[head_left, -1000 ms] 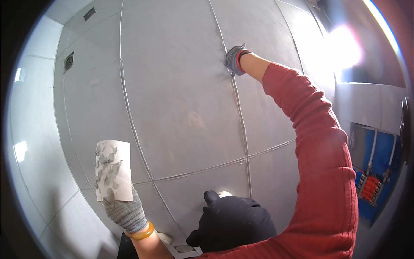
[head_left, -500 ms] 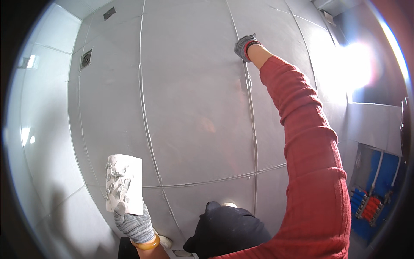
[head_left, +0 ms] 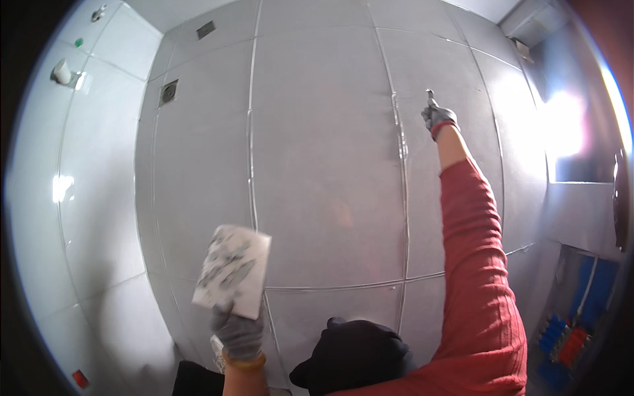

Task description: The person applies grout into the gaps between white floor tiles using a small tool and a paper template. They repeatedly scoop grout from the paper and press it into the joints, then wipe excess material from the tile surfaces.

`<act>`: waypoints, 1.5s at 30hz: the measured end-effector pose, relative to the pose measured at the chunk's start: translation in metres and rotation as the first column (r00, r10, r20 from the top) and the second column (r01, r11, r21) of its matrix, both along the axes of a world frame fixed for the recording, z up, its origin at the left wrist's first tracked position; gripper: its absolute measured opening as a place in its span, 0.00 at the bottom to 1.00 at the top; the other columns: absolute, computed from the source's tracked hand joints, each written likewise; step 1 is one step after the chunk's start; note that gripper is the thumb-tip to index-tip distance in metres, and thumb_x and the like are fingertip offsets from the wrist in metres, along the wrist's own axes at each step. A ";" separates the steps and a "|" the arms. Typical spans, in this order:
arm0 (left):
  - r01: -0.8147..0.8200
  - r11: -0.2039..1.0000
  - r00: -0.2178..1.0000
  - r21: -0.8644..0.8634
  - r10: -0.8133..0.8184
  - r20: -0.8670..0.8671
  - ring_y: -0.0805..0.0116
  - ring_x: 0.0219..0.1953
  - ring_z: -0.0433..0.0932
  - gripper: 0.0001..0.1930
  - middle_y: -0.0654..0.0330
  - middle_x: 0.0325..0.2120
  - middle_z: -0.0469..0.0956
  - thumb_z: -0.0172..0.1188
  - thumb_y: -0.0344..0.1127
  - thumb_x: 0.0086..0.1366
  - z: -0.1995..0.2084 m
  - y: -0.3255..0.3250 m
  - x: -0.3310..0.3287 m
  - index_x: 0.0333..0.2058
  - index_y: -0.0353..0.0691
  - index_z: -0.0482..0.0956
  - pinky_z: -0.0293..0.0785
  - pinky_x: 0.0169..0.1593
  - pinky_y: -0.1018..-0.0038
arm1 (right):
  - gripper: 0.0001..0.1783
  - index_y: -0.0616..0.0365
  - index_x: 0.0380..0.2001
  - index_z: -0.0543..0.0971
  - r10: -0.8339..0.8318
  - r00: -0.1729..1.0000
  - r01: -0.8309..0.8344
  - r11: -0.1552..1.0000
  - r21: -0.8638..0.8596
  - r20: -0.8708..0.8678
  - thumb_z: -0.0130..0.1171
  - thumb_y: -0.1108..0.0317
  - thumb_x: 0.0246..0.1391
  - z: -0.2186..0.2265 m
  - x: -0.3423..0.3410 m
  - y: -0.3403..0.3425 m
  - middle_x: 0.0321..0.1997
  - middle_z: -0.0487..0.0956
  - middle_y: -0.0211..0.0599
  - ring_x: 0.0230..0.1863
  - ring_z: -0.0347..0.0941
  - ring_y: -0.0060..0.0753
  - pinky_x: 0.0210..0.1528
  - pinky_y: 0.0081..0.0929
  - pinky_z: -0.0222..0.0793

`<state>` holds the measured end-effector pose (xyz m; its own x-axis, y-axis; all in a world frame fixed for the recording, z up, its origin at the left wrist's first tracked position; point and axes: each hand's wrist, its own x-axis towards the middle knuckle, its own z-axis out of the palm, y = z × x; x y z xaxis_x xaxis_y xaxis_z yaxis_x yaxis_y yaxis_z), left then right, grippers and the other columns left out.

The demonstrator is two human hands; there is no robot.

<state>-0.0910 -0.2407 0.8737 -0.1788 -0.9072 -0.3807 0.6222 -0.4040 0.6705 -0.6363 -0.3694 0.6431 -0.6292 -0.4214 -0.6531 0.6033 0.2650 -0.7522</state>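
My left hand (head_left: 239,332), in a grey knit glove, grips the lower end of a flat white rectangular card (head_left: 251,280) smeared with grey paste. It holds the card above the floor at lower left. Far out to the right, my right hand (head_left: 440,119), in a grey glove with a red cuff, is closed over a large grey floor tile (head_left: 449,79). A thin, pale tip sticks out beyond its fingers; what it belongs to is too small to make out. To its left runs a tile joint (head_left: 400,138) with shiny wet-looking material in it.
Two square drains (head_left: 169,92) sit in the floor at upper left. Pale wall tiles (head_left: 99,158) rise on the left, with a white fitting (head_left: 62,71). Red and blue pipe fittings (head_left: 573,346) lie in a recess at lower right. Strong glare comes from the right.
My right hand has moved right, off the tile joint and onto the tile beside it. My left hand has shifted right with the card, which is now tilted. The whole view has shifted.
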 end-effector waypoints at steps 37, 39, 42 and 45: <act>0.431 0.737 0.575 -0.521 0.221 0.788 0.62 0.50 0.72 0.26 0.49 0.50 0.70 0.58 0.24 0.58 -0.050 0.077 -0.078 0.55 0.26 0.62 0.70 0.54 0.70 | 0.11 0.55 0.26 0.75 0.856 -0.145 -0.673 0.283 0.684 -0.497 0.56 0.58 0.51 0.266 0.289 0.279 0.21 0.72 0.32 0.18 0.69 0.31 0.23 0.28 0.68; 0.428 0.773 0.478 -0.469 0.247 0.843 0.62 0.50 0.71 0.23 0.50 0.50 0.70 0.55 0.26 0.60 -0.024 0.086 -0.080 0.54 0.27 0.64 0.70 0.53 0.71 | 0.07 0.53 0.28 0.75 0.665 -0.287 -0.561 0.467 0.684 -0.689 0.55 0.63 0.48 0.285 0.306 0.283 0.24 0.71 0.32 0.22 0.71 0.33 0.25 0.28 0.69; 0.038 0.999 0.852 -0.028 -0.018 0.523 0.62 0.53 0.68 0.21 0.54 0.51 0.69 0.49 0.38 0.66 0.026 0.087 -0.085 0.54 0.32 0.65 0.64 0.57 0.69 | 0.06 0.56 0.26 0.72 0.570 -0.378 -0.505 0.533 0.678 -0.730 0.53 0.66 0.43 0.312 0.343 0.284 0.23 0.66 0.31 0.21 0.68 0.27 0.20 0.24 0.64; -0.089 0.994 0.878 0.065 0.048 0.476 0.62 0.54 0.67 0.21 0.55 0.54 0.69 0.46 0.42 0.68 0.075 0.082 -0.092 0.53 0.34 0.67 0.62 0.58 0.68 | 0.07 0.60 0.23 0.71 0.587 -0.360 -0.543 0.500 0.675 -0.725 0.53 0.67 0.40 0.345 0.360 0.298 0.22 0.68 0.36 0.20 0.68 0.31 0.18 0.27 0.64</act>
